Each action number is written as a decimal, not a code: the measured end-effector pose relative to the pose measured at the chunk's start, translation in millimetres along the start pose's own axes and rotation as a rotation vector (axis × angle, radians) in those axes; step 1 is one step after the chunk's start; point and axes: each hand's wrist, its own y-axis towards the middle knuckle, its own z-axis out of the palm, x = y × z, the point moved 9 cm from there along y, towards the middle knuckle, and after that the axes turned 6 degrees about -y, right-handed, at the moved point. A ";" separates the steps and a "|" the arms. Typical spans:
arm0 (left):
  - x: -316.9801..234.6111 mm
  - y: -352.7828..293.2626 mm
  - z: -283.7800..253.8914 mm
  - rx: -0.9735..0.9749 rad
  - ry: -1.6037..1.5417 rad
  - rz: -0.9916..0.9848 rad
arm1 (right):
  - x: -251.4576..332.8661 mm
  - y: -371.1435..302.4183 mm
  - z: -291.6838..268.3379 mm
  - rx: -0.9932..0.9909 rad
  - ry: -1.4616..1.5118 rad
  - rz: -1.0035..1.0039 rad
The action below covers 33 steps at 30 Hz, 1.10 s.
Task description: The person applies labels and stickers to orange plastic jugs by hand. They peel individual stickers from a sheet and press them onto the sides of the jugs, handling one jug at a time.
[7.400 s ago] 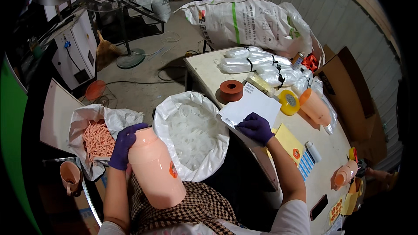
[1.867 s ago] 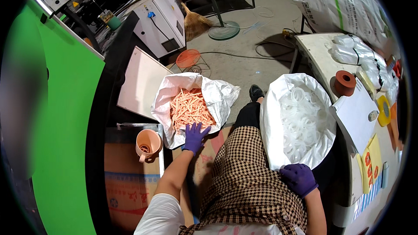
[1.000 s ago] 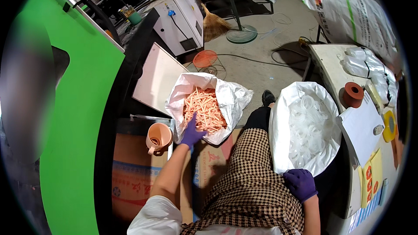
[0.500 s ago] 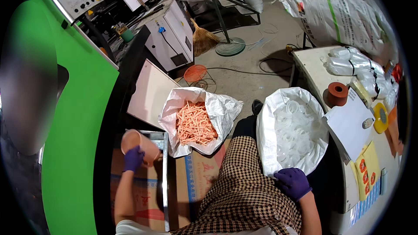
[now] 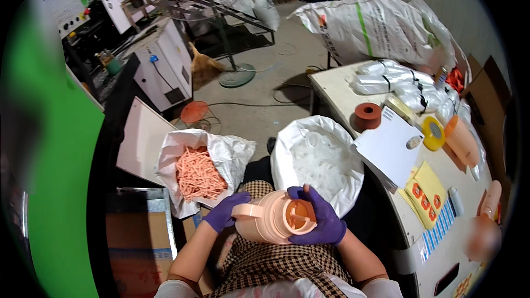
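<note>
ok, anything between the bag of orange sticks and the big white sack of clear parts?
In the head view, nothing stands between the bag of orange sticks and the white sack: just a dark gap of floor, with the checked lap and the peach jug below it.

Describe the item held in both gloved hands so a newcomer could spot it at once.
Start at the long white table on the right, then drop to the lap in front of it. There the left hand and right hand grip a peach plastic jug lying on its side. Unlike the open sacks beside it, it is rigid, with a loop handle.
</note>
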 end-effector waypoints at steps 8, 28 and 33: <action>-115.7 -111.1 207.3 0.154 0.966 1.047 | 4.0 -15.1 -0.7 -0.230 -0.012 0.190; -59.2 -101.3 249.9 0.100 1.263 1.125 | 18.1 -36.3 20.0 0.304 -1.022 0.437; -59.3 -100.2 257.0 0.087 1.299 1.141 | -1.2 -38.4 11.3 0.447 -0.907 0.448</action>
